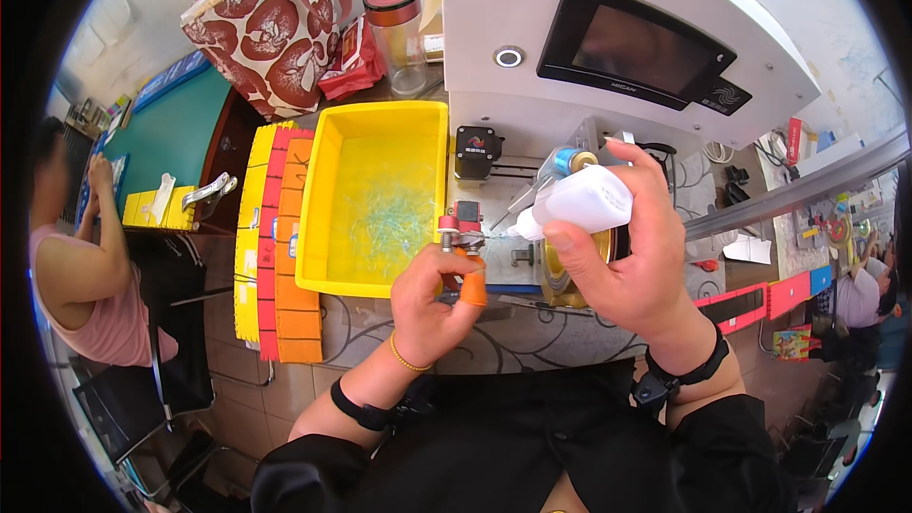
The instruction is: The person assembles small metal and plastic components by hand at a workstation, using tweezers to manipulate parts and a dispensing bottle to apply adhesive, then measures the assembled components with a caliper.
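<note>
A table with a grey, dark-scrolled top (356, 323) carries a yellow tray (342, 285) left of centre and a white machine (489, 14) at the far right. Yellow (246, 275), red (270, 294) and orange (299, 323) segmented strips run along the tray's left side. On a brown surface beyond it stand a patterned bag (271, 38), a red packet (353, 66) and a clear jar (408, 62) with a red lid

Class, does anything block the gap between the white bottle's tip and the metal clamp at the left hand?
Nothing large, but a thin slanted rod points toward the gap between the white bottle and metal clamp; whether it intrudes is unclear.
</note>
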`<state>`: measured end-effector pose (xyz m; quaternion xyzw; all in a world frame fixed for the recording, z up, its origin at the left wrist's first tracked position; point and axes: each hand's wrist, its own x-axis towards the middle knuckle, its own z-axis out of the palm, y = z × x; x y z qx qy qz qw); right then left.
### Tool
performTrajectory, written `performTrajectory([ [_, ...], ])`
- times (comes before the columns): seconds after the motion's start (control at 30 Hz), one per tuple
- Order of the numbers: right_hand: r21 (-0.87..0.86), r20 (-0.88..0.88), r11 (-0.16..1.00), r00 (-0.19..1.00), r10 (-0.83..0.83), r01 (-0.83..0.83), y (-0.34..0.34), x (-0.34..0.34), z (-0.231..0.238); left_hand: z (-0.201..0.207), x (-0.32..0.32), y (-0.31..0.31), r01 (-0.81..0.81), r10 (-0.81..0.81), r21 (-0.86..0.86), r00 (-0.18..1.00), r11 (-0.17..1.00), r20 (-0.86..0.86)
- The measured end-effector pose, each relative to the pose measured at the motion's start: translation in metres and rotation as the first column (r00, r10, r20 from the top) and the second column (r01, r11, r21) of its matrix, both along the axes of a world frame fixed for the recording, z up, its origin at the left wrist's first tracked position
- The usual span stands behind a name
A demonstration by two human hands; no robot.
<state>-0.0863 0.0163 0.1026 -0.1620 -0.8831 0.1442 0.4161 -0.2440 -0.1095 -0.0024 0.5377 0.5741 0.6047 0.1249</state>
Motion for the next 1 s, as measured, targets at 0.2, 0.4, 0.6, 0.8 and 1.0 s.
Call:
performTrajectory([
  [0.2,-0.296,-0.072,0.955,0.997,-0.04,0.017,-0.007,0.007,0.0,-0.001,0.0,0.0,0.001,-0.001,0.005,1.0,1.0,0.025],
  [0.4,-0.279,-0.066,0.96,0.996,-0.052,0.032,-0.005,0.014,0.002,0.0,0.001,0.0,0.0,0.0,-0.008,1.0,1.0,0.019],
  [0.6,-0.265,-0.041,0.963,0.997,-0.06,0.047,-0.006,0.014,0.003,-0.001,0.001,0.0,-0.003,0.003,-0.007,1.0,1.0,0.008],
  [0.8,-0.235,-0.063,0.971,0.996,-0.06,0.043,-0.005,0.012,-0.001,-0.002,0.0,0.0,0.0,0.0,-0.008,1.0,1.0,0.008],
  [1.0,-0.283,-0.078,0.958,0.994,-0.079,0.054,-0.005,0.011,-0.003,-0.001,0.0,0.001,-0.005,0.005,-0.002,1.0,1.0,0.001],
])
